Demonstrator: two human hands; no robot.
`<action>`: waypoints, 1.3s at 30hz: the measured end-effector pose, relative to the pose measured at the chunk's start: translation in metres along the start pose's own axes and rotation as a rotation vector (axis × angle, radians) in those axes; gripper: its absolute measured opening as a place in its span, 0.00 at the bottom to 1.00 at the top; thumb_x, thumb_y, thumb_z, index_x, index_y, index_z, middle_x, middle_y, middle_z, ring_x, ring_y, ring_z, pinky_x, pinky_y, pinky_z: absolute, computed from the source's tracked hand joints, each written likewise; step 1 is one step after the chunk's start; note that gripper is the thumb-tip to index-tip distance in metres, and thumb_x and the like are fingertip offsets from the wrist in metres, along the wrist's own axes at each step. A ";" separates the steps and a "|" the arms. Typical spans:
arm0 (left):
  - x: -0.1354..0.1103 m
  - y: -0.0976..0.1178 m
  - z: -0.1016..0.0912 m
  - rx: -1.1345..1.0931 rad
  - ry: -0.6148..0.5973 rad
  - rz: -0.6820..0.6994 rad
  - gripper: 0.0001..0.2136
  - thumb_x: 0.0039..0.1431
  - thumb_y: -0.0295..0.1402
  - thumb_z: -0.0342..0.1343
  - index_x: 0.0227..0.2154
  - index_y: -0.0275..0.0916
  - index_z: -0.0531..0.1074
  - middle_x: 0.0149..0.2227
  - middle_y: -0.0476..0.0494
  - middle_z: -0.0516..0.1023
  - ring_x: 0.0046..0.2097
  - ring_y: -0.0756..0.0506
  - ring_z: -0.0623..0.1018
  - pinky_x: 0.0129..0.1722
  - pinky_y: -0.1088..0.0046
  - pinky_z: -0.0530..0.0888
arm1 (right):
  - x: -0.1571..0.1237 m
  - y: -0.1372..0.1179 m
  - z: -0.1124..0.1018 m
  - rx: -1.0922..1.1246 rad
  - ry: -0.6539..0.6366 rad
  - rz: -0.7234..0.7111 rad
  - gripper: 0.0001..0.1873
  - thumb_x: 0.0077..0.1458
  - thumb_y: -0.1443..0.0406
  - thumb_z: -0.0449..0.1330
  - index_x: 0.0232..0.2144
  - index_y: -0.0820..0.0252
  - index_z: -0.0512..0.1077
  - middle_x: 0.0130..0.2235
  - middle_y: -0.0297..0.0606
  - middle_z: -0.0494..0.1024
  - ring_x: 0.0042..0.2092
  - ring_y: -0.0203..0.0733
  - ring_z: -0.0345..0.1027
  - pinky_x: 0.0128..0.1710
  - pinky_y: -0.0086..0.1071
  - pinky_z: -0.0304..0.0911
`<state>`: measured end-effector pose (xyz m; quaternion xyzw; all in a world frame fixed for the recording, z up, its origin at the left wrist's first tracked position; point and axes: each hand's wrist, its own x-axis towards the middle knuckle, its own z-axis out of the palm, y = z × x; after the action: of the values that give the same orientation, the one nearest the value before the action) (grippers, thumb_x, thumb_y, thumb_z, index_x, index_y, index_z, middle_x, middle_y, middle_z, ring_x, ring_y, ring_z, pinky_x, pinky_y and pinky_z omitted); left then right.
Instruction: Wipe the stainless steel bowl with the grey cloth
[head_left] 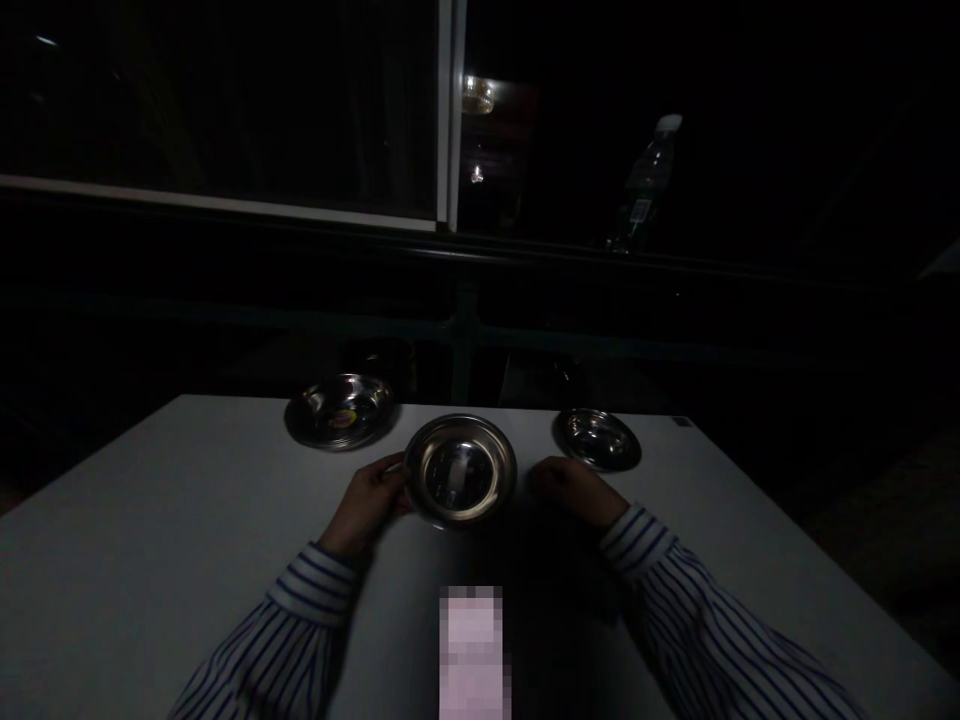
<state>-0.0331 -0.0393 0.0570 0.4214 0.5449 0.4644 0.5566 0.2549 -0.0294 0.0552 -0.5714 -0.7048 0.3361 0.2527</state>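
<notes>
In the head view, the left hand [366, 505] reaches forward, fingers gripping the rim of a round, shiny metal bowl [460, 475] held mid-table; the right hand [571, 488] is curled just beside it, its grip unclear. Both striped sleeves [289, 625] angle inward over the smooth white table [120, 560], where polished metal dishes [598, 440] flank the bowl.

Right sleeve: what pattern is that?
The right sleeve has dark blue stripes on pale cloth, seen in the head view.
</notes>
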 end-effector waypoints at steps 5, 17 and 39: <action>-0.004 -0.013 0.007 -0.036 0.058 -0.049 0.17 0.50 0.26 0.56 0.45 0.32 0.69 0.23 0.47 0.76 0.22 0.52 0.74 0.24 0.76 0.72 | -0.039 0.032 -0.027 -0.114 0.178 0.085 0.12 0.51 0.63 0.54 0.36 0.62 0.72 0.39 0.45 0.77 0.41 0.46 0.70 0.42 0.38 0.62; -0.008 -0.017 0.021 0.305 0.185 0.069 0.22 0.52 0.35 0.53 0.50 0.31 0.64 0.40 0.33 0.77 0.34 0.43 0.78 0.34 0.65 0.75 | -0.060 0.066 -0.016 0.059 0.149 0.151 0.16 0.49 0.65 0.55 0.41 0.63 0.71 0.41 0.44 0.77 0.42 0.43 0.71 0.43 0.36 0.65; -0.038 0.019 0.077 0.725 -0.420 0.790 0.15 0.48 0.27 0.57 0.42 0.40 0.71 0.45 0.40 0.74 0.46 0.43 0.73 0.47 0.63 0.69 | -0.050 -0.041 -0.043 -0.013 0.109 -0.514 0.08 0.52 0.69 0.57 0.36 0.58 0.72 0.36 0.38 0.76 0.39 0.37 0.70 0.39 0.32 0.65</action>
<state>0.0440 -0.0699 0.0876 0.8401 0.3481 0.3269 0.2571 0.2712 -0.0750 0.1155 -0.3927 -0.8143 0.2249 0.3636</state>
